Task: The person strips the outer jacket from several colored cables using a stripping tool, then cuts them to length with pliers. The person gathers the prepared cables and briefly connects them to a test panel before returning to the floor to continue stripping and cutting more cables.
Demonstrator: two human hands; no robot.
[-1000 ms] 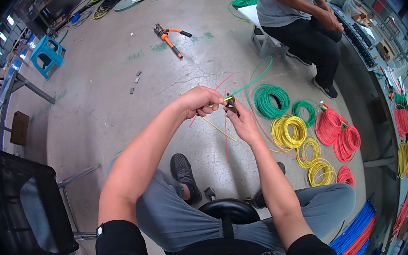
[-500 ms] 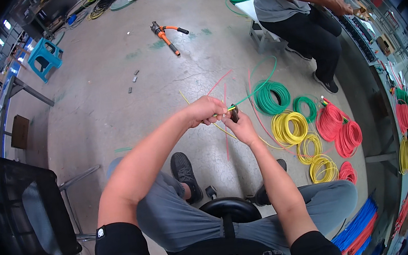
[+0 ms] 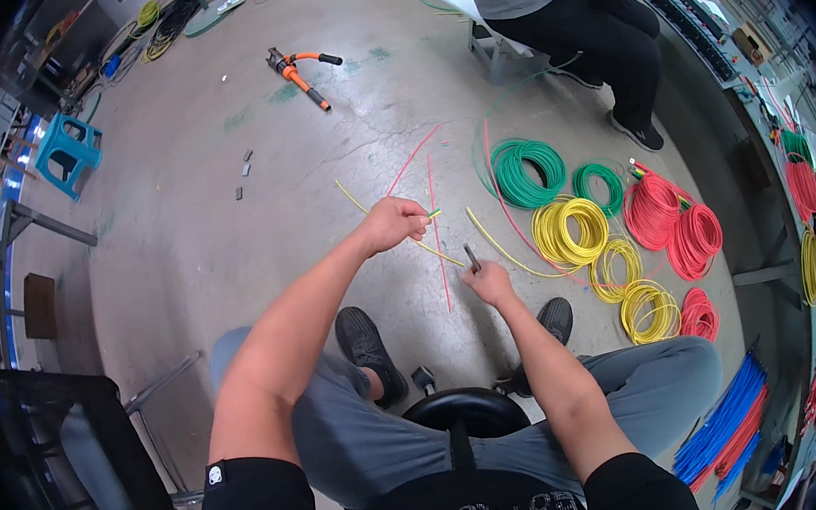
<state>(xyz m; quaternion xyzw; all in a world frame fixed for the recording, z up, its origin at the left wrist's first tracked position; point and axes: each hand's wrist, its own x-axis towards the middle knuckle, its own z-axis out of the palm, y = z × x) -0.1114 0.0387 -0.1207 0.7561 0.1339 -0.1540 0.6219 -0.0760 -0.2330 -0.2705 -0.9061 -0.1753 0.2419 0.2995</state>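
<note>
My left hand (image 3: 396,223) is closed on wires, whose short yellow and green ends (image 3: 436,214) stick out past the fingertips. A yellow wire (image 3: 351,196) shows on both sides of that hand. Lower and to the right, my right hand (image 3: 488,282) grips a small dark hand tool (image 3: 472,257), its narrow end pointing up; its exact kind is unclear. Beside it a loose yellow strand (image 3: 496,248) curves toward the yellow wire coil (image 3: 569,231). Two thin red wires, one slanted (image 3: 414,158) and one straight (image 3: 445,286), are close to my hands.
Green coils (image 3: 529,173), red coils (image 3: 694,240) and more yellow ones lie at the right, near blue and red wire bundles (image 3: 724,425). An orange-black tool (image 3: 299,78) is on the floor ahead. Someone sits by the bench; a black chair (image 3: 68,455) stands left.
My hands have moved apart, the right one dropping with the tool. The green strand that reached my hands now swings free, blurred, up and right. The view has shifted slightly.
</note>
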